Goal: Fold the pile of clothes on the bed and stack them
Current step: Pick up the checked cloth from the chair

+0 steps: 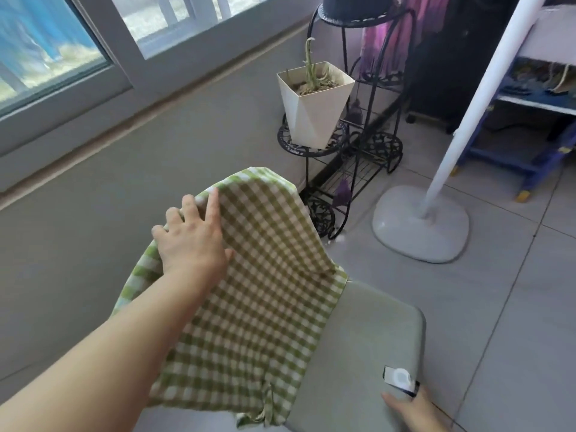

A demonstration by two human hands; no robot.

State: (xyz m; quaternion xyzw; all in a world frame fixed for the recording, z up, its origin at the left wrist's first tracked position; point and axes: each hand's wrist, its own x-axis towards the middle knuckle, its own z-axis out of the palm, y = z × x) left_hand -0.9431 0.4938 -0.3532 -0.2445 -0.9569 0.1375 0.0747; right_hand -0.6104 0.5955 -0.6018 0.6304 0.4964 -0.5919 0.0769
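the green checked garment [265, 307] hangs lifted off the bed [374, 332]. its long axis runs from a rounded peak far from the person down to a hem near them, leaning a little to the right at the top. the lower end rests on the bed's padded corner, and a small bunched bit of cloth hangs at the near edge.

the left hand [193, 241] is at the garment's upper left edge, back of the hand to the camera. it grips the cloth there: the index finger [213, 207] lies straight along the fabric, the other fingers curl over the edge, and the thumb presses on the near face. most of the garment falls to the right of and below this hand.

the right hand [414, 410] sits low at the bed's near right corner, apart from the garment, fingers stretched out flat, partly cut off by the frame. a small white device [400, 378] is just above it.
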